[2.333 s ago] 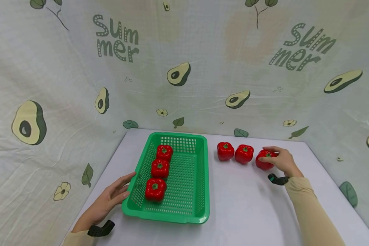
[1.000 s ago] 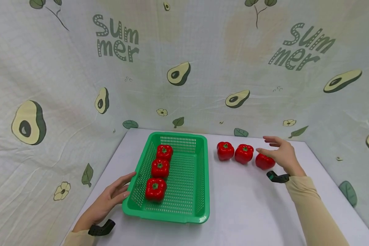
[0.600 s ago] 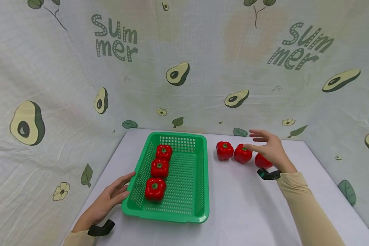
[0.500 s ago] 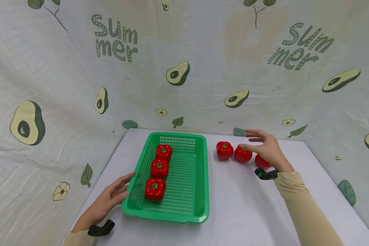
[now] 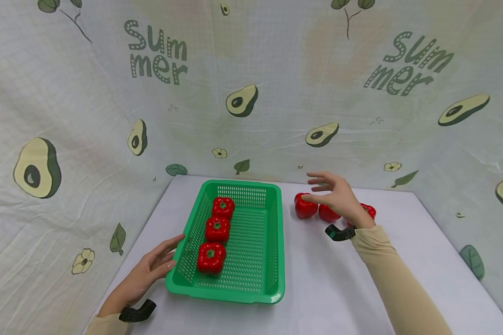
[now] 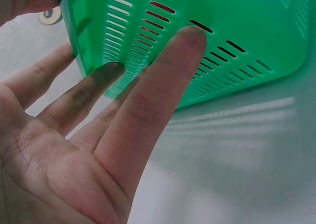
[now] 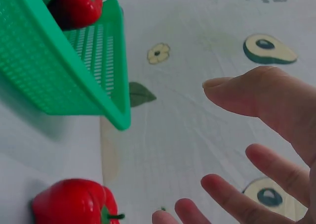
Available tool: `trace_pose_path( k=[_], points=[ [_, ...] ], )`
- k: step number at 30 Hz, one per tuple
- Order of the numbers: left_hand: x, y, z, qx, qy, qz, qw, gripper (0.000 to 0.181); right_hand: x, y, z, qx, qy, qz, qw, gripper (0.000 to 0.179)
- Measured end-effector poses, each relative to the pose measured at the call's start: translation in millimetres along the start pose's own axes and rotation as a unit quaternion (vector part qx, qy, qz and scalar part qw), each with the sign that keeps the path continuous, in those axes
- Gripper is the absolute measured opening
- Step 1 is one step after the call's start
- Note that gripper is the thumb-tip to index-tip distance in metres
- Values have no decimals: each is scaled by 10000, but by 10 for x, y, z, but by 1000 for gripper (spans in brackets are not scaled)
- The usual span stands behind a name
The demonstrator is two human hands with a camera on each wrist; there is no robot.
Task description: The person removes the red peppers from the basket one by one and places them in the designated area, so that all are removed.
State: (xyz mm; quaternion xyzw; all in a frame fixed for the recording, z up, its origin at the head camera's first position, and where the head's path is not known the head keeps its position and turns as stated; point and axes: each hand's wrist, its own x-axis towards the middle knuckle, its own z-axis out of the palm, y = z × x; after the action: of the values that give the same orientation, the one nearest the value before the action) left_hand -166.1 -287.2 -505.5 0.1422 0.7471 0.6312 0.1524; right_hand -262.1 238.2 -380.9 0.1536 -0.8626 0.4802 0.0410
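My left hand (image 5: 140, 272) lies against the left side of a green perforated plastic basket (image 5: 279, 242). Its fingers are extended; in the left wrist view the fingertips (image 6: 192, 38) meet the slotted wall. Three red bell peppers sit in a column along the basket's left part: far (image 5: 223, 208), middle (image 5: 217, 229) and near (image 5: 211, 258). Right of the basket, my right hand (image 5: 338, 197) hovers over a row of three more red bell peppers, fingers spread and holding nothing. Its thumb overlaps the leftmost pepper (image 5: 304, 209); the hand and wrist partly hide the middle one (image 5: 328, 214) and right one (image 5: 369, 210).
Everything stands on a white tabletop (image 5: 318, 279). A pale cloth (image 5: 276, 56) printed with avocados, leaves and "summer" lettering hangs behind it and along both sides. Each wrist wears a black band-like device.
My right hand has let go of the rightmost pepper, risen and moved left across the row to the leftmost one. The left hand, the basket and the peppers keep their places.
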Motion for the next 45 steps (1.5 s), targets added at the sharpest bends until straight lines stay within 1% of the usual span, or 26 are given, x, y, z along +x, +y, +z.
trace_pose_path(
  k=[5,12,19,26,31,35,39,41,45],
  points=[
    [4,10,3,-31,-39,3,10000,58,85,-96,148,50,-175,-156,9997,66],
    [-2,18,8,-13,-69,-7,10000,58,202,-217,417,251,-420,-304,9983,67],
    [-4,0,0,79,14,-51,10000,57,342,-258,690,326,-575,-727,9952,65],
    [-6,-22,-1,139,27,-2,9999,58,457,-302,922,450,-880,-620,9932,62],
    [-5,-22,9,88,63,-43,9999,58,541,-297,1067,612,-1072,-747,9895,65],
    [-6,-22,9,75,78,-26,9999,58,611,-291,1177,719,-1265,-755,9865,65],
    [-5,-23,7,56,66,-27,10000,57,666,-271,1274,704,-1369,-696,9856,61],
    [-5,-22,8,58,62,-11,10000,58,677,-304,1303,744,-1426,-632,9850,60],
    [-3,-24,2,12,-20,42,10000,58,744,-294,1378,774,-1521,-507,9840,59]
  ],
)
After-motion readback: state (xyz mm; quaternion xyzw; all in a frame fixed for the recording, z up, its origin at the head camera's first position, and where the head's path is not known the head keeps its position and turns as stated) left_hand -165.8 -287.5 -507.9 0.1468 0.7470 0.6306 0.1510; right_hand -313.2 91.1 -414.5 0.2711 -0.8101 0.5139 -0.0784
